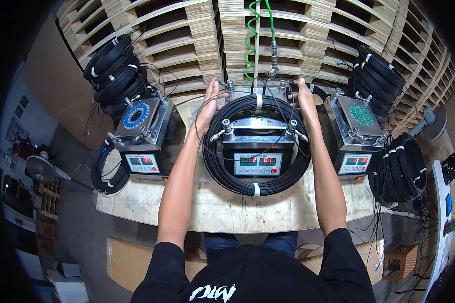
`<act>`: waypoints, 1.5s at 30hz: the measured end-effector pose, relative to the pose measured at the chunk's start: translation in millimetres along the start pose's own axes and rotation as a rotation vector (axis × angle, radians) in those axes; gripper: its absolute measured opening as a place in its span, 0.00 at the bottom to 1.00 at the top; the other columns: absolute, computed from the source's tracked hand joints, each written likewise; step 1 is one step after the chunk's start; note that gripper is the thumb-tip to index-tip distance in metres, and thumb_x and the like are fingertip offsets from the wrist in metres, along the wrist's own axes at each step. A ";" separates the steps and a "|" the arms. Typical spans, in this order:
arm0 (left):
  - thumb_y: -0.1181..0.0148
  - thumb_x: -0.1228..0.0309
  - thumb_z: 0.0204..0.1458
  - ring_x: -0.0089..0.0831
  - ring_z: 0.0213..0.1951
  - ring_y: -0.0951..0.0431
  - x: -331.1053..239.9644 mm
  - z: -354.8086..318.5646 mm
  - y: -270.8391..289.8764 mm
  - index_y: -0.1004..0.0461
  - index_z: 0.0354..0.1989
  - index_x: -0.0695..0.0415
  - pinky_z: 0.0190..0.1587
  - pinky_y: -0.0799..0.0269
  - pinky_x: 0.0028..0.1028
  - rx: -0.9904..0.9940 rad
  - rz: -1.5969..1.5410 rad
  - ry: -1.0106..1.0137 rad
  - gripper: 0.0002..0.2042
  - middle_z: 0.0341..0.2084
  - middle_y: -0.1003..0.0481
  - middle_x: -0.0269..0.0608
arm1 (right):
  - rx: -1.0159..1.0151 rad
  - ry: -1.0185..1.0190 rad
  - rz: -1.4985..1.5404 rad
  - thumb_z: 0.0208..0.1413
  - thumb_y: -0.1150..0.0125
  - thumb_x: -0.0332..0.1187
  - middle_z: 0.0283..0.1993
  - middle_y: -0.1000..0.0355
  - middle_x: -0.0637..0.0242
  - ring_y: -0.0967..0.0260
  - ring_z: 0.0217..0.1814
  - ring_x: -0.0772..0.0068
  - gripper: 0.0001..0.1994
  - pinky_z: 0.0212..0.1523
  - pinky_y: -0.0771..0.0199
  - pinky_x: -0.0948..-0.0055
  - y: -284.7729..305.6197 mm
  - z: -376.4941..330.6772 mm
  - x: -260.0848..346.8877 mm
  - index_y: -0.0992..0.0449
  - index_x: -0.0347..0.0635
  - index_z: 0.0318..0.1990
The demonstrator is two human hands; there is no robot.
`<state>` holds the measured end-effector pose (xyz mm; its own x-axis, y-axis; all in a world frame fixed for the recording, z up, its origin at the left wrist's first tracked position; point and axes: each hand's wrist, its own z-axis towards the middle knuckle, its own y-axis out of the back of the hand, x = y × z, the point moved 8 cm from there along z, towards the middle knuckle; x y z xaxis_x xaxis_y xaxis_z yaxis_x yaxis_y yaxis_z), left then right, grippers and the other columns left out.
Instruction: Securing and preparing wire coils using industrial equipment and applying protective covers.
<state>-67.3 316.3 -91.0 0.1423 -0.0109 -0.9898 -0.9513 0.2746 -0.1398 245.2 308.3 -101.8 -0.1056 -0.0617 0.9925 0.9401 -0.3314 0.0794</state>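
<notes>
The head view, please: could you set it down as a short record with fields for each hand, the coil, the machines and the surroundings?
left hand: on the far left rim of the black cable coil
right hand: on its far right rim
coil: lies around the middle machine, bound with white ties
side machines: left machine, right machine, each with a lit display
bench: wooden
surroundings: more coils, stacked pallets, green coiled hose
</notes>
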 end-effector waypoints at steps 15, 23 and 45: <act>0.56 0.43 0.65 0.33 0.39 0.20 -3.0 -1.1 9.8 0.55 0.75 0.44 0.35 0.21 0.26 -0.029 -0.090 -0.081 0.35 0.65 0.38 0.51 | -0.023 0.018 0.112 0.67 0.63 0.63 0.43 0.29 0.55 0.29 0.32 0.72 0.35 0.31 0.28 0.75 -10.6 -16.4 13.4 0.33 0.40 0.64; 0.59 0.42 0.66 0.24 0.25 0.22 2.5 1.7 16.1 0.53 0.75 0.42 0.23 0.28 0.19 -0.060 0.035 -0.037 0.33 0.58 0.30 0.53 | 0.025 0.015 -0.070 0.66 0.65 0.67 0.38 0.29 0.64 0.36 0.33 0.74 0.36 0.38 0.33 0.72 -8.8 -2.6 5.9 0.32 0.47 0.65; 0.69 0.29 0.57 0.42 0.37 0.18 5.1 0.3 10.5 0.59 0.76 0.42 0.37 0.16 0.32 0.170 -0.299 -0.031 0.43 0.63 0.38 0.64 | 0.045 0.074 -0.009 0.62 0.70 0.73 0.39 0.31 0.53 0.28 0.32 0.66 0.45 0.34 0.29 0.75 -8.3 -6.2 15.0 0.33 0.41 0.65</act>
<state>-76.5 319.4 -97.5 0.4186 -0.0866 -0.9040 -0.8077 0.4196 -0.4142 233.8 304.4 -88.2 -0.1358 -0.1290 0.9823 0.9526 -0.2895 0.0937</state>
